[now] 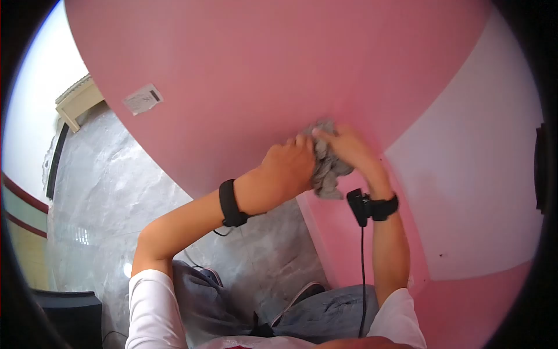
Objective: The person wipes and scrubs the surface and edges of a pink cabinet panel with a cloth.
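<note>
A crumpled grey cloth (327, 166) is bunched between my two hands, in front of a pink panel (244, 70). My left hand (288, 168) is closed on the cloth's left side, with its fingers curled over the top. From the right, my right hand (347, 145) grips the upper part of the same cloth, its thumb and fingers pressed into the folds. Both hands are close together near the corner where the pink panel meets a pink ledge (331, 232). Black straps circle both wrists.
A white label (143, 99) is stuck on the pink panel. A pale panel (465, 174) stands at the right. Grey marble floor (139, 180) lies at the left, with a cream piece of furniture (81, 99) beyond it and a dark object (70, 317) at the lower left.
</note>
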Demonstrator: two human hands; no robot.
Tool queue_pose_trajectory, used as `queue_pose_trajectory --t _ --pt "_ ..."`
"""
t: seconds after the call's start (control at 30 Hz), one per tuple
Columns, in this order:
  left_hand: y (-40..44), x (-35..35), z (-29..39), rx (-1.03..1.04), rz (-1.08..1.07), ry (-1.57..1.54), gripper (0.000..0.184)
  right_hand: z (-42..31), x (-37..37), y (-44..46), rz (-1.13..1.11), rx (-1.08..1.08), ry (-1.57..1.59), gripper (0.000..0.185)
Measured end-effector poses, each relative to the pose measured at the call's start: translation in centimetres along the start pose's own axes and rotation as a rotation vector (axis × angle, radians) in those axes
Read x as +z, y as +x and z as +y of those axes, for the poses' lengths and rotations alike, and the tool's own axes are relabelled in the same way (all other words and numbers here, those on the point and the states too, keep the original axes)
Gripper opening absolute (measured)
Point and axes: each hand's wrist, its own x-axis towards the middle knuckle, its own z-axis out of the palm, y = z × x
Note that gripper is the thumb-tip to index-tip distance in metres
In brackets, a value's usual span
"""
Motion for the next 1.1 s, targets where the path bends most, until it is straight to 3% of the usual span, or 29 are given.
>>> queue_pose_trajectory --t 0.03,0.1,0.13,0.2,0.33,0.4,0.6,0.73,0.83,0.9,1.1 --pt "-0.1 -1.7 1.1 0.012 0.125 -0.009 0.088 -1.4 -2.5 -1.2 0.046 0.042 -0.008 0.06" --pt "0.5 -5.4 1.5 0.028 0.348 -0.189 0.084 -3.5 -6.4 -3.0 0.147 -0.008 0.586 0.051" --pt "1.0 -6.5 1.5 0.032 0.357 -0.192 0.084 -4.9 -7.1 -3.2 0.153 -0.011 0.578 0.051" --pt "1.8 -7.3 1.6 0.078 0.653 -0.108 0.082 -7.1 -6.8 -3.6 0.407 -0.194 0.887 0.041" --pt "3.5 -4.5 0.3 0.002 0.661 0.068 0.081 -4.8 -3.2 0.4 0.588 -0.254 0.719 0.038" --pt "3.7 -4.1 0.4 -0.011 0.687 -0.054 0.1 -5.2 -3.5 0.0 0.53 -0.22 0.753 0.041" --pt "1.5 -6.0 1.5 -0.079 0.493 -0.279 0.102 -4.7 -4.2 -0.5 0.373 -0.136 0.62 0.047" --pt "1.0 -5.9 0.6 -0.046 0.593 -0.116 0.101 -6.5 -3.4 -0.8 0.427 -0.146 0.703 0.048" --pt "0.0 -6.5 0.1 -0.102 0.543 0.05 0.099 -7.4 -2.3 -0.6 0.488 -0.135 0.675 0.049" --pt "-1.2 -8.3 0.0 -0.108 0.397 0.194 0.098 -7.9 -1.7 -0.5 0.514 -0.109 0.676 0.049" --pt "-3.2 -10.1 0.0 -0.169 0.365 0.341 0.094 -10.9 -1.3 -1.6 0.515 -0.114 0.686 0.048"
